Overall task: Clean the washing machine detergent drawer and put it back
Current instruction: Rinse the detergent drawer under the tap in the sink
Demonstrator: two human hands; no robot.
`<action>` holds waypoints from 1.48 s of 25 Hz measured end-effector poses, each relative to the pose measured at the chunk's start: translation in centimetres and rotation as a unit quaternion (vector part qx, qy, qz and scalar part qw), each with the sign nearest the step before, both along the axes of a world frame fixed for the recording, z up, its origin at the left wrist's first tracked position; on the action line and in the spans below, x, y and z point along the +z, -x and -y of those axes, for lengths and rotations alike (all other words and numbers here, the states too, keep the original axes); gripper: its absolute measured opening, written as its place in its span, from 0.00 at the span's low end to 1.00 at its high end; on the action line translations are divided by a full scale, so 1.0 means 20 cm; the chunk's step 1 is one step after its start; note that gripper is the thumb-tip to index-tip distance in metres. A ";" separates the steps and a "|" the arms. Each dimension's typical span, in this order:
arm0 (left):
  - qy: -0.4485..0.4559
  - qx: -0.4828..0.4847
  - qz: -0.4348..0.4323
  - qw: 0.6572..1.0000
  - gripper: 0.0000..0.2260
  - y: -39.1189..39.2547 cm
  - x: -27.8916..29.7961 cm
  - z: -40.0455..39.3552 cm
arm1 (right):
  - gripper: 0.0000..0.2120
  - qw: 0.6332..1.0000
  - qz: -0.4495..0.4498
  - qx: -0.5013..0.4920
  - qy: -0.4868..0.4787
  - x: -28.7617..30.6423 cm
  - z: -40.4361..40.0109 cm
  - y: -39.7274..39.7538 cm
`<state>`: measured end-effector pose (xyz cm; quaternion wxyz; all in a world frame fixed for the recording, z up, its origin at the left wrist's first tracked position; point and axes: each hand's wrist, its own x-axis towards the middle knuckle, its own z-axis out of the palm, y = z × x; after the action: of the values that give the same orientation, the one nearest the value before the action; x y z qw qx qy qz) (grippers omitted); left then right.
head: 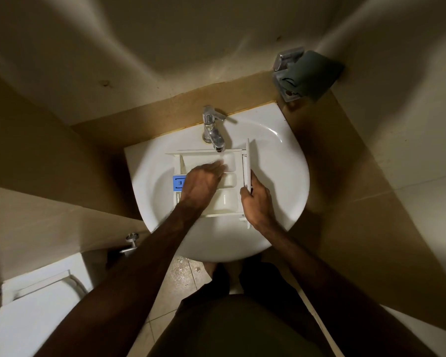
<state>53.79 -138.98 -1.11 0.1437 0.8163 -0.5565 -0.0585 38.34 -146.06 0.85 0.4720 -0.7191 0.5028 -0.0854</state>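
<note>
Washing step: drawer (229,181) lies across the sink (281,155), under the tap (213,130).

Left of the tap, a blue insert (178,182) shows at the drawer's end; the left hand (202,182) rubs inside with fingers flat, grasping nothing; the right hand (258,202) clenches the front panel. Next, probably rinsing, then refitting. Whether water runs is unclear; the compartments under the left hand are hidden.
</note>
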 end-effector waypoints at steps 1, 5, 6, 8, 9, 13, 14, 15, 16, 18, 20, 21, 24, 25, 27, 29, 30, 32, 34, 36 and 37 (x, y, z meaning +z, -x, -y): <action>0.018 -0.015 0.010 1.000 0.18 0.00 -0.03 -0.01 | 0.34 1.000 -0.004 -0.001 0.009 -0.01 -0.01 -0.01; -0.001 0.009 -0.075 0.997 0.21 -0.03 -0.03 -0.01 | 0.39 0.999 -0.007 -0.008 0.046 -0.04 -0.04 -0.03; -0.008 0.018 -0.060 0.998 0.17 -0.04 -0.03 0.00 | 0.39 0.999 -0.004 -0.006 0.053 -0.04 -0.05 -0.03; -0.006 0.029 -0.032 0.999 0.12 -0.02 -0.02 0.01 | 0.38 0.998 0.001 -0.003 0.061 -0.05 -0.05 -0.03; 0.006 0.028 -0.026 0.999 0.13 0.00 -0.04 0.00 | 0.38 0.998 0.000 0.000 0.062 -0.05 -0.04 -0.03; 0.051 0.023 -0.068 0.996 0.23 0.02 -0.07 -0.01 | 0.36 0.998 -0.005 0.009 0.056 -0.06 -0.03 -0.02; 0.051 0.031 -0.098 0.993 0.22 0.01 -0.06 0.00 | 0.36 0.998 -0.004 0.010 0.059 -0.06 -0.03 -0.02; 0.044 0.032 -0.114 0.992 0.21 -0.01 -0.05 0.00 | 0.36 0.998 -0.003 0.011 0.061 -0.06 -0.03 -0.02; 0.032 0.030 -0.109 0.993 0.19 -0.02 -0.04 0.00 | 0.36 0.998 -0.002 0.012 0.064 -0.06 -0.03 -0.02; 0.013 0.026 -0.070 0.997 0.12 -0.02 -0.04 0.00 | 0.36 0.998 -0.002 0.015 0.068 -0.07 -0.04 -0.01; -0.013 0.023 0.008 1.000 0.07 -0.06 -0.02 -0.02 | 0.36 0.997 -0.003 0.022 0.072 -0.07 -0.03 -0.01; -0.021 0.022 0.053 0.998 0.10 -0.09 -0.02 -0.03 | 0.35 0.997 -0.003 0.023 0.076 -0.07 -0.03 0.00; -0.023 0.035 0.127 0.991 0.05 -0.10 -0.03 -0.08 | 0.33 0.996 -0.010 0.023 0.080 -0.09 -0.02 0.00; -0.030 0.054 0.135 0.989 0.05 -0.07 -0.02 -0.09 | 0.33 0.997 -0.010 0.024 0.076 -0.10 -0.03 0.00; -0.060 0.089 0.124 0.986 0.08 -0.01 -0.01 -0.11 | 0.33 0.997 -0.008 0.025 0.074 -0.11 -0.03 0.00; -0.042 0.090 0.059 0.993 0.09 -0.01 0.00 -0.10 | 0.33 0.996 -0.010 0.026 0.083 -0.11 -0.03 0.00; -0.011 0.079 0.009 0.997 0.11 -0.01 0.01 -0.08 | 0.33 0.996 -0.012 0.026 0.090 -0.11 -0.03 0.00; 0.023 0.047 -0.060 0.997 0.17 0.05 0.05 -0.01 | 0.33 0.995 -0.014 0.026 0.098 -0.12 -0.02 0.00; 0.030 0.033 -0.082 0.996 0.18 0.10 0.06 0.05 | 0.32 0.995 -0.014 0.023 0.097 -0.12 -0.02 0.00; 0.010 0.020 -0.044 0.999 0.20 0.10 0.03 0.04 | 0.32 0.996 -0.015 0.022 0.090 -0.11 -0.01 0.00; -0.001 0.004 -0.006 1.000 0.21 0.07 0.00 0.01 | 0.33 0.996 -0.014 0.024 0.087 -0.11 -0.01 0.01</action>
<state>52.30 -139.26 -1.03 0.1459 0.8183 -0.5524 -0.0633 38.19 -145.86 -1.41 0.4027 -0.7702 0.4829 -0.1070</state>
